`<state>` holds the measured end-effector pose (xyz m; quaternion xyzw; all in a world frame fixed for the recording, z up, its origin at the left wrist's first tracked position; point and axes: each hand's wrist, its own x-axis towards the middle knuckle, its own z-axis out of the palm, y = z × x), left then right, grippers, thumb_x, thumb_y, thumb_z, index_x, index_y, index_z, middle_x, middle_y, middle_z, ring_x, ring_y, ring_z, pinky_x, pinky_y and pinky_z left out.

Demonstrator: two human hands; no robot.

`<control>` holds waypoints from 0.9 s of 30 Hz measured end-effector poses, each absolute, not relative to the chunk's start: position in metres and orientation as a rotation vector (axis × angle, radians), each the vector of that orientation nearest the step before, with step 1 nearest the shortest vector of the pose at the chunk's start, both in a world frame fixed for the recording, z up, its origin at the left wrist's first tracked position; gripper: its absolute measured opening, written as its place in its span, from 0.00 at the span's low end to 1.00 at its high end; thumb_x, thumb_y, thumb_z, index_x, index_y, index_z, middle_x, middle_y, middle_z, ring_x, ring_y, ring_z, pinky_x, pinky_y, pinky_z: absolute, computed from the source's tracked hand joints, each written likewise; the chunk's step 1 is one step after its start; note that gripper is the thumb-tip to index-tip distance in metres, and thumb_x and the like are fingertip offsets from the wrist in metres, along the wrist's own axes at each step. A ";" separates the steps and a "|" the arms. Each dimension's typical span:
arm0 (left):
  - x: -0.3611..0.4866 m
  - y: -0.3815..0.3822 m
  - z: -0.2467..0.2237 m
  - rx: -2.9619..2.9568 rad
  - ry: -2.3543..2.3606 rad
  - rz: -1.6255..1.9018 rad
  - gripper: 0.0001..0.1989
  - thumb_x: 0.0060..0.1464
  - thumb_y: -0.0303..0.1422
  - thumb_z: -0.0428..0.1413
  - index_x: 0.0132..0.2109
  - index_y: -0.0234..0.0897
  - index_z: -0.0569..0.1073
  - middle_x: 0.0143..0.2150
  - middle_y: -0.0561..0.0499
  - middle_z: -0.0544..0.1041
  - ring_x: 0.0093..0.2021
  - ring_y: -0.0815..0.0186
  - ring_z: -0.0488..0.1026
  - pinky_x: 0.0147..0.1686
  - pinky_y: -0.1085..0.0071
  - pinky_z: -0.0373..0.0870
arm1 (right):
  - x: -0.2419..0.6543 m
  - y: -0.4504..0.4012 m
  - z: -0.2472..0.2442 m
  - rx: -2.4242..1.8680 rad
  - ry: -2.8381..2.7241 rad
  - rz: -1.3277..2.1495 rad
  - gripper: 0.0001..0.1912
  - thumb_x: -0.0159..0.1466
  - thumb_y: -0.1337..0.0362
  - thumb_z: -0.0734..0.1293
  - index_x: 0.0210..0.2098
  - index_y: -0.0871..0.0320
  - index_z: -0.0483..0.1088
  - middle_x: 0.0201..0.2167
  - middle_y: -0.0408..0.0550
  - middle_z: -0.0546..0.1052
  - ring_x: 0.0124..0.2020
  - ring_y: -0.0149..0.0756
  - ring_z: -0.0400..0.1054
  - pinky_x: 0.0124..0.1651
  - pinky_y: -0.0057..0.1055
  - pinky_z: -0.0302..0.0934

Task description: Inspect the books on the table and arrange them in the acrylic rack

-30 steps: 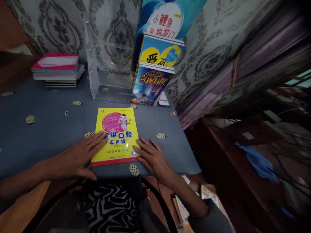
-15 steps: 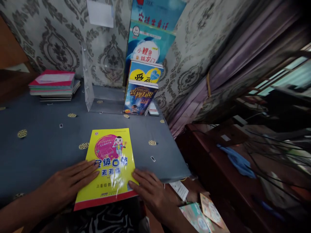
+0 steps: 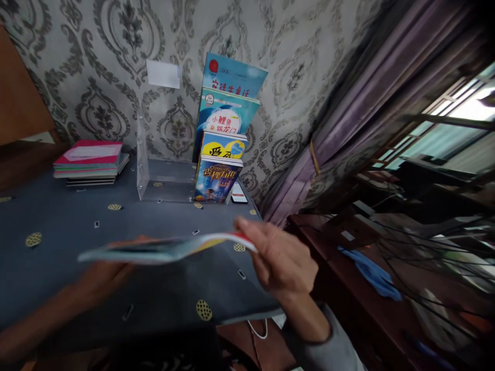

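The yellow workbook (image 3: 181, 250) is lifted above the table and seen almost edge-on, blurred by motion, with its pages slightly curved. My right hand (image 3: 280, 255) grips its right end, by the red strip, between thumb and fingers. My left hand (image 3: 106, 275) is at the workbook's left part, behind and below it. Its fingers are mostly hidden and smeared, so their grip is unclear. Beyond the hands, a clear acrylic stand (image 3: 166, 191) holds several upright books (image 3: 218, 178) at its right side.
A stack of books (image 3: 88, 157) with a pink top lies at the back left of the blue-grey tablecloth (image 3: 69, 221). A phone (image 3: 238, 193) lies beside the stand. To the right are a purple curtain (image 3: 294, 175), a dark red cabinet (image 3: 348, 268) and a blue cloth (image 3: 369, 273).
The yellow workbook has come up from the table edge and tilted edge-on. My right hand has moved up and closed on its red end. The view has tipped upward.
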<state>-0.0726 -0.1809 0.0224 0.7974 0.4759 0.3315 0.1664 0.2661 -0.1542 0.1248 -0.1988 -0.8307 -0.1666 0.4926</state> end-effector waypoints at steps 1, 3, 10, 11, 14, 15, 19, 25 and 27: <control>-0.067 -0.181 0.032 2.192 1.410 1.032 0.16 0.68 0.43 0.47 0.46 0.45 0.79 0.37 0.52 0.84 0.36 0.59 0.81 0.34 0.65 0.80 | 0.264 -0.142 0.131 -0.492 -1.946 -0.446 0.26 0.73 0.70 0.63 0.69 0.51 0.63 0.42 0.48 0.84 0.39 0.35 0.80 0.41 0.29 0.75; -0.056 -0.180 0.050 2.009 1.379 1.086 0.15 0.66 0.46 0.51 0.43 0.43 0.76 0.31 0.53 0.82 0.28 0.62 0.78 0.25 0.69 0.77 | 0.256 -0.112 0.140 -0.587 -1.890 -0.476 0.21 0.72 0.67 0.65 0.63 0.51 0.71 0.38 0.47 0.84 0.35 0.34 0.79 0.40 0.29 0.73; -0.057 -0.157 0.040 1.425 1.285 0.792 0.36 0.60 0.55 0.53 0.65 0.38 0.54 0.26 0.53 0.79 0.16 0.64 0.73 0.15 0.72 0.69 | 0.201 -0.010 0.082 -0.925 -2.162 0.233 0.16 0.74 0.64 0.59 0.43 0.59 0.79 0.37 0.47 0.82 0.38 0.37 0.77 0.40 0.27 0.67; -0.061 -0.154 0.029 1.390 1.339 0.762 0.40 0.60 0.55 0.53 0.68 0.38 0.49 0.25 0.54 0.78 0.17 0.63 0.73 0.14 0.72 0.68 | 0.194 -0.002 0.064 -1.035 -2.225 0.311 0.15 0.74 0.66 0.60 0.41 0.59 0.79 0.37 0.47 0.82 0.39 0.36 0.77 0.41 0.27 0.66; -0.076 -0.148 -0.004 1.454 1.532 0.734 0.43 0.61 0.50 0.52 0.72 0.39 0.39 0.24 0.59 0.75 0.16 0.64 0.72 0.13 0.74 0.63 | 0.181 0.007 0.019 -1.231 -2.286 0.375 0.11 0.70 0.67 0.64 0.36 0.58 0.79 0.38 0.49 0.82 0.40 0.37 0.76 0.42 0.27 0.64; -0.081 -0.147 -0.012 1.555 1.593 0.728 0.42 0.62 0.49 0.50 0.73 0.40 0.39 0.23 0.61 0.73 0.15 0.64 0.72 0.13 0.74 0.62 | 0.180 0.008 0.009 -1.260 -2.285 0.381 0.10 0.70 0.67 0.65 0.35 0.58 0.79 0.38 0.49 0.82 0.40 0.37 0.75 0.41 0.27 0.63; -0.093 -0.140 -0.020 2.194 1.802 0.602 0.27 0.66 0.46 0.46 0.67 0.40 0.62 0.29 0.52 0.77 0.29 0.56 0.80 0.26 0.66 0.73 | 0.181 0.012 -0.008 -1.278 -2.265 0.429 0.09 0.68 0.67 0.67 0.33 0.57 0.79 0.37 0.49 0.80 0.39 0.37 0.74 0.39 0.28 0.60; -0.077 -0.110 -0.014 2.650 1.678 0.311 0.30 0.70 0.48 0.39 0.65 0.32 0.69 0.68 0.36 0.69 0.67 0.48 0.67 0.62 0.51 0.68 | 0.185 0.024 -0.017 -1.270 -2.149 0.553 0.07 0.65 0.67 0.69 0.30 0.58 0.77 0.33 0.47 0.79 0.34 0.36 0.71 0.37 0.28 0.57; -0.071 -0.099 -0.018 2.678 1.610 0.256 0.32 0.70 0.50 0.38 0.69 0.33 0.64 0.71 0.38 0.65 0.70 0.50 0.63 0.65 0.53 0.64 | 0.185 0.029 -0.022 -1.273 -2.086 0.603 0.06 0.64 0.68 0.69 0.30 0.58 0.77 0.31 0.46 0.79 0.33 0.36 0.71 0.36 0.28 0.58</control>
